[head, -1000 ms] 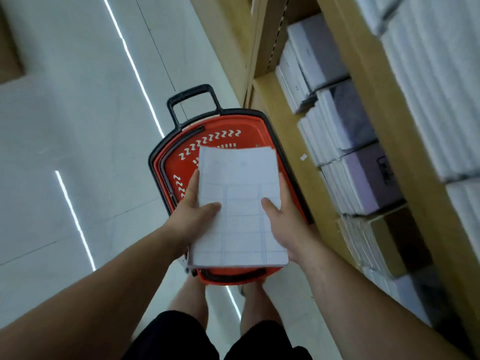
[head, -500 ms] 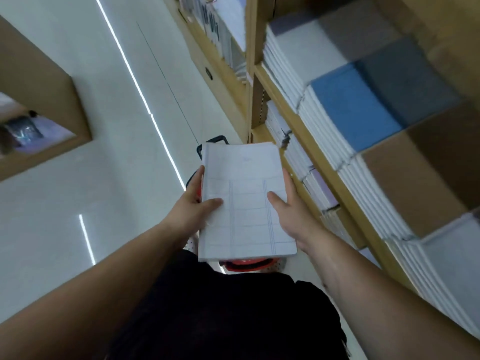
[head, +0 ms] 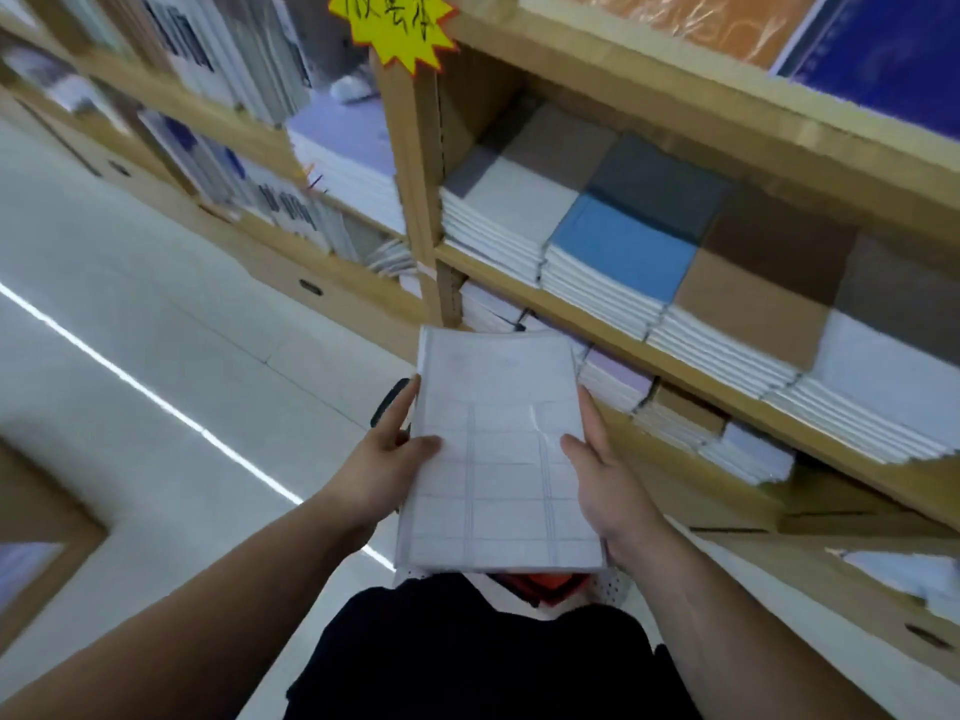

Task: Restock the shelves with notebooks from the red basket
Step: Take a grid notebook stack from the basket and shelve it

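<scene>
Shelving of pale wood (head: 623, 332) fills more of the view than half a second ago, and the red plastic basket (head: 540, 584) is now only a sliver under the white, wrapped stack of ruled notebooks (head: 498, 459), which hides the rest. The left hand (head: 387, 459) and right hand (head: 605, 480) still clamp its side edges, thumbs on top. Beyond the right hand lie blue-covered notebooks (head: 623, 246); higher, a yellow star-shaped sign (head: 395, 23).

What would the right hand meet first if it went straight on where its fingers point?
Probably the pale purple notebook stack shelved just ahead of the right hand, which grips the notebook pack; depth is unclear.
</scene>
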`<move>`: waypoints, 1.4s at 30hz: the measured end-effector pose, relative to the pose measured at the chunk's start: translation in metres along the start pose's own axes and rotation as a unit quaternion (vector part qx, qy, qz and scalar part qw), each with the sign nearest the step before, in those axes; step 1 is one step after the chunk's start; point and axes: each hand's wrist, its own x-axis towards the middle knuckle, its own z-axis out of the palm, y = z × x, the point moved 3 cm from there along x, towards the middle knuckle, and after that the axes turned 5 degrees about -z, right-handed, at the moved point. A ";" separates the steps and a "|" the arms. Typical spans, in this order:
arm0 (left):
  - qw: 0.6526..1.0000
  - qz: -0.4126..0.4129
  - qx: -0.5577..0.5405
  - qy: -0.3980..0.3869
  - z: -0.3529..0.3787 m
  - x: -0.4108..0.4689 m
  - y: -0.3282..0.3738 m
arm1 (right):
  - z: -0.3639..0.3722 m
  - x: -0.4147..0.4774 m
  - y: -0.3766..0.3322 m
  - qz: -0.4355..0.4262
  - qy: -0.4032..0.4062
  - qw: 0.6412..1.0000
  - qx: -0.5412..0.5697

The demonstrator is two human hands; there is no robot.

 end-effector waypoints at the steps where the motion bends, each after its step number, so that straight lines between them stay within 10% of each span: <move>1: 1.000 0.007 0.012 -0.010 -0.002 -0.001 0.008 | 0.003 -0.009 -0.005 -0.007 0.018 1.000 0.008; 42: 0.961 0.147 0.140 -0.186 -0.053 0.154 0.228 | 0.061 0.082 -0.155 -0.096 0.324 0.932 0.131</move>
